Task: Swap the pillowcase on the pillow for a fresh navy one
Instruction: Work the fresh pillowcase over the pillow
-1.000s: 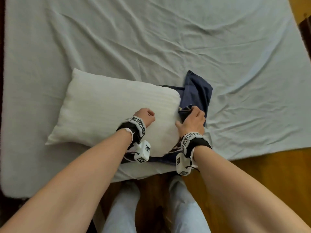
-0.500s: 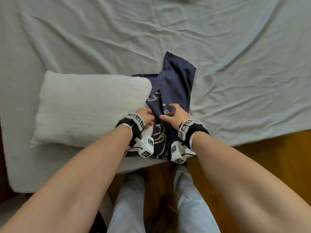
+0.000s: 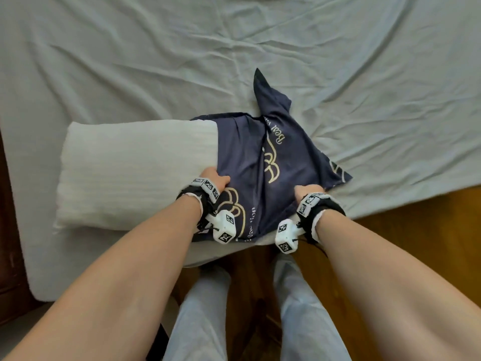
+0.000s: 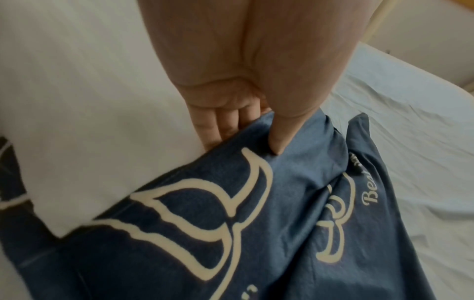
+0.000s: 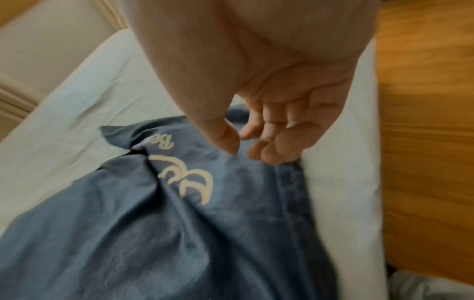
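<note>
A white ribbed pillow (image 3: 135,173) lies across the bed's near side. A navy pillowcase (image 3: 250,162) with cream lettering covers its right end, and one corner sticks up towards the far side. My left hand (image 3: 214,178) holds the case's open hem on top of the pillow. In the left wrist view the thumb (image 4: 279,140) presses on the navy cloth (image 4: 256,223) and the fingers sit under the hem on the pillow (image 4: 77,101). My right hand (image 3: 305,191) is at the case's near right edge. Its thumb and curled fingertips (image 5: 269,152) nip the cloth (image 5: 179,233).
A wrinkled pale sheet (image 3: 338,74) covers the bed far and right of the pillow. The mattress edge runs just behind my wrists. Wooden floor (image 3: 416,225) and my legs in light trousers (image 3: 203,308) are below it. Dark furniture (image 3: 7,256) stands at the left.
The navy case has spread from a bunch at the pillow's right end to cover that end. My right hand moved right to the case's near edge. The left hand now holds the hem.
</note>
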